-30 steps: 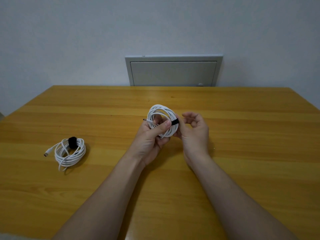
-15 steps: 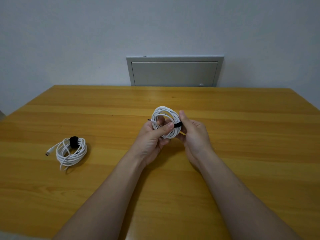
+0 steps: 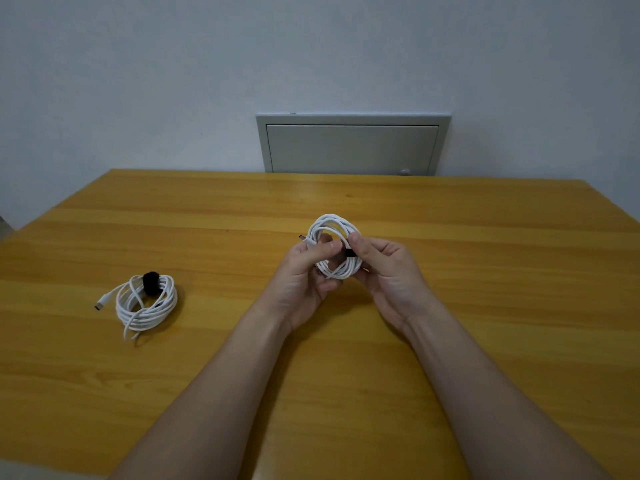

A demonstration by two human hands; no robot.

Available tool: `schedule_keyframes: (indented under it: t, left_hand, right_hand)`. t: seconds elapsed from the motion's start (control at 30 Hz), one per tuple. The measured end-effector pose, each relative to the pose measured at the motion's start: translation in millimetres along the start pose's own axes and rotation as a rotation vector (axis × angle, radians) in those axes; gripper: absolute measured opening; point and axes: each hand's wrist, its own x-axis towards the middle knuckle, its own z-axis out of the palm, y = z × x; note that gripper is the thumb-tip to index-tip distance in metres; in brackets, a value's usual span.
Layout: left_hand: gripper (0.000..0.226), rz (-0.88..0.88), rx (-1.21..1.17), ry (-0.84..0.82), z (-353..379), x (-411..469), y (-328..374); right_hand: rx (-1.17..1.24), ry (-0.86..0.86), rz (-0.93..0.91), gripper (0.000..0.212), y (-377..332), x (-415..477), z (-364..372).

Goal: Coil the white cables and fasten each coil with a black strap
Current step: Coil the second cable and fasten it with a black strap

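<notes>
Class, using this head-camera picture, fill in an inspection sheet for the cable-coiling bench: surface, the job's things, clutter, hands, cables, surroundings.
Surface: wooden table, yellow-brown, plank grain visible.
Job's things: held coil raised over the table's middle, black strap round its right side; strapped coil lying at the left, second strap on its far edge.
Clutter: nothing seen.
Hands: left hand grips the held coil from the left; right hand pinches it at the black strap.
Cables: both white; a plug end sticks out left of the strapped coil, another left of the held coil.
Surroundings: pale wall with a closed grey panel behind the table.
</notes>
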Motion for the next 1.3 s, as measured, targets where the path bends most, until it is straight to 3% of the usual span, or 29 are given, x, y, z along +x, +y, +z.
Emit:
schedule_keyframes:
  t: [0.17, 0.33, 0.53, 0.67, 0.8, 1.03, 1.3]
  left_hand:
    - [0.016, -0.126, -0.075, 0.083, -4, 3, 2]
    - [0.023, -0.164, 0.003, 0.114, -3, 5, -1]
    - [0.033, -0.141, 0.072, 0.215, -12, 11, -6]
    - [0.036, -0.125, 0.088, 0.272, -17, 14, -7]
    - [0.039, -0.117, 0.079, 0.243, -18, 12, -4]
    - [0.042, -0.024, 0.149, 0.317, -15, 12, -6]
    - [0.027, 0.133, 0.377, 0.378, -11, 9, -8]
  right_hand:
    - [0.044, -0.122, 0.063, 0.040, 0, 1, -4]
    - [0.051, -0.216, 0.098, 0.043, -1, 0, -5]
    - [-0.291, 0.001, -0.038, 0.038, 11, 5, -8]
    - [-0.250, 0.039, -0.025, 0.018, 7, 3, -12]
    - [-0.234, 0.043, -0.065, 0.016, 6, 3, -12]
    - [-0.353, 0.238, -0.175, 0.010, 12, 6, -5]
    - [-0.546, 0.224, -0.107, 0.044, 19, 5, -6]
